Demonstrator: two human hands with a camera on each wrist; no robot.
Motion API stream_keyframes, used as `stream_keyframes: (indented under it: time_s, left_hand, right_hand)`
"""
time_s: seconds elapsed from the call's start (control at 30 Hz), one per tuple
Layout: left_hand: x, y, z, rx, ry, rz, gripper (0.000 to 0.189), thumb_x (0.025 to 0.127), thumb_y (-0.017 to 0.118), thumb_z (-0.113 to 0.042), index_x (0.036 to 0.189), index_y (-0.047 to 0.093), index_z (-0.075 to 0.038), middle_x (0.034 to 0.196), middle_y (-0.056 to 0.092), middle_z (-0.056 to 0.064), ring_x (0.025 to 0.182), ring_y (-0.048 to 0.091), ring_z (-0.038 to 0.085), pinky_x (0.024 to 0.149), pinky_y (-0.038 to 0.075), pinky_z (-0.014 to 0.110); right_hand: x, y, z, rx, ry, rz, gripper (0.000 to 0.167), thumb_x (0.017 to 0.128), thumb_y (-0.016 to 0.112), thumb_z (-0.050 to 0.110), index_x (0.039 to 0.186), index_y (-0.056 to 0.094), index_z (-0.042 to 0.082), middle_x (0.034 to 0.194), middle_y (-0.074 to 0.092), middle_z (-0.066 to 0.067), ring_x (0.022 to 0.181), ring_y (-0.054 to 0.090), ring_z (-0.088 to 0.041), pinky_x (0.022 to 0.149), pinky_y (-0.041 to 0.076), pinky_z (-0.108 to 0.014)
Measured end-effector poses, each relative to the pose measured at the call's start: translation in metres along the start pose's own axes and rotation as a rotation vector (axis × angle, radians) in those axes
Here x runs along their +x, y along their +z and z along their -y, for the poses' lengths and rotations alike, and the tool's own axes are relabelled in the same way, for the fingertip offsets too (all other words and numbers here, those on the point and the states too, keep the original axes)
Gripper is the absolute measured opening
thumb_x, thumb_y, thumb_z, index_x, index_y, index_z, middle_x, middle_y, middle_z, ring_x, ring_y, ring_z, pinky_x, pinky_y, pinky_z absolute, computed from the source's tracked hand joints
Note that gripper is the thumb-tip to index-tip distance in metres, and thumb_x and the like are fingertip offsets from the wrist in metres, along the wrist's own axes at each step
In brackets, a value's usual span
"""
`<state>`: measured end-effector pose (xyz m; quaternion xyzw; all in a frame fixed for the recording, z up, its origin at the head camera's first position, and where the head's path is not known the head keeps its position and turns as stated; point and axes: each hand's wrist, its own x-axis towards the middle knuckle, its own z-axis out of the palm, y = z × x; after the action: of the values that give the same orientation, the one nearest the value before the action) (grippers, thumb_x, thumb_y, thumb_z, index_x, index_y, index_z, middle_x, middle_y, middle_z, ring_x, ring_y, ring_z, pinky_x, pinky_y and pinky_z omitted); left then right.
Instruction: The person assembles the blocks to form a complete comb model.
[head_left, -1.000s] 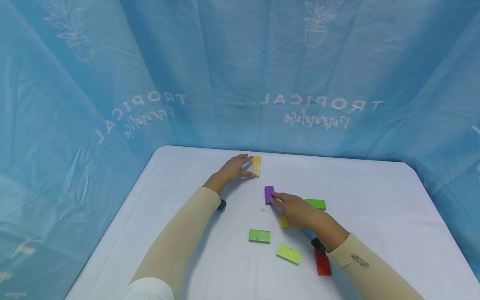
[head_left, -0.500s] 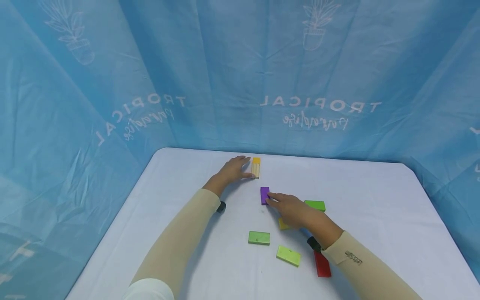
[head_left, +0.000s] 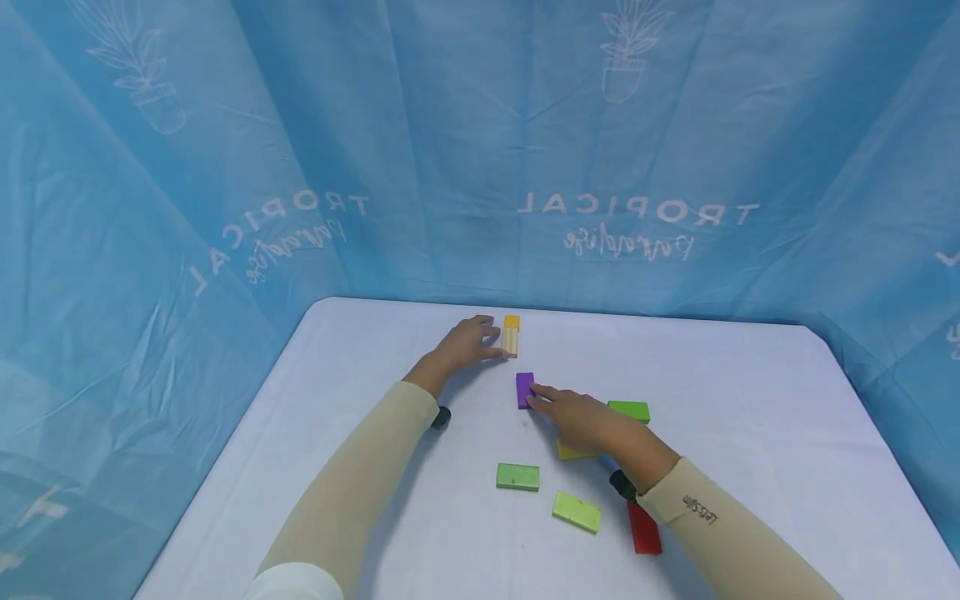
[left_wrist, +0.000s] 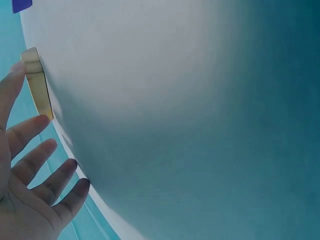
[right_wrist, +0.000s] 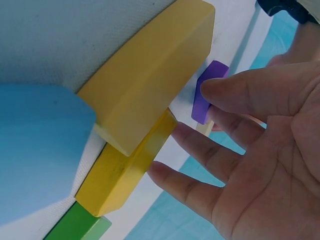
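My left hand [head_left: 465,343] is at the table's far side, beside a pale wooden piece with a yellow end [head_left: 511,340]. Its fingers are spread; in the left wrist view, thumb and index reach opposite ends of that piece [left_wrist: 37,87]. A purple block [head_left: 523,391] lies flat nearer to me. My right hand [head_left: 581,417] touches its right edge with thumb and index, both fairly straight. In the right wrist view the thumb partly covers the purple block [right_wrist: 201,107]. Below that hand, a yellow block [head_left: 572,452] and a blue block [head_left: 609,462] are partly hidden.
A green block [head_left: 628,411] lies right of my right hand. Closer to me are another green block [head_left: 517,477], a lime-green block [head_left: 577,512] and a red block [head_left: 644,529] partly under the right forearm. Blue curtains [head_left: 450,167] hang behind the white table [head_left: 750,417].
The purple block has slid left along the table, with my right hand moving along against it. My left hand has stayed almost in place by the wooden piece.
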<state>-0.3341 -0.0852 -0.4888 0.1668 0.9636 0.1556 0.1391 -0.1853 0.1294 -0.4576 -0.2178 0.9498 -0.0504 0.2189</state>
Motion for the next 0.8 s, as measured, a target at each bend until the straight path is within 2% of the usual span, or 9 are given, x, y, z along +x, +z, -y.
stream_keyframes:
  time_s: [0.2, 0.8]
  left_hand:
    - [-0.0004, 0.001, -0.0017, 0.036, 0.033, 0.0, 0.058, 0.094, 0.069, -0.046, 0.144, 0.058, -0.019, 0.162, 0.041, 0.003, 0.153, 0.033, 0.029, 0.127, 0.027, 0.047]
    - [0.0027, 0.0033, -0.0026, 0.059, 0.006, 0.001, 0.06, 0.093, 0.07, -0.049, 0.145, 0.057, -0.022, 0.161, 0.041, 0.003, 0.152, 0.034, 0.029, 0.125, 0.03, 0.051]
  right_hand:
    - [0.0003, -0.0001, -0.0008, 0.014, 0.005, 0.007, 0.07, 0.096, 0.064, 0.006, 0.158, 0.038, 0.026, 0.168, 0.029, 0.003, 0.151, 0.036, -0.031, 0.115, 0.044, -0.052]
    - [0.0008, -0.0007, 0.0006, 0.052, 0.016, 0.017, 0.066, 0.098, 0.06, 0.009, 0.158, 0.037, 0.025, 0.168, 0.028, 0.004, 0.152, 0.036, -0.029, 0.116, 0.043, -0.051]
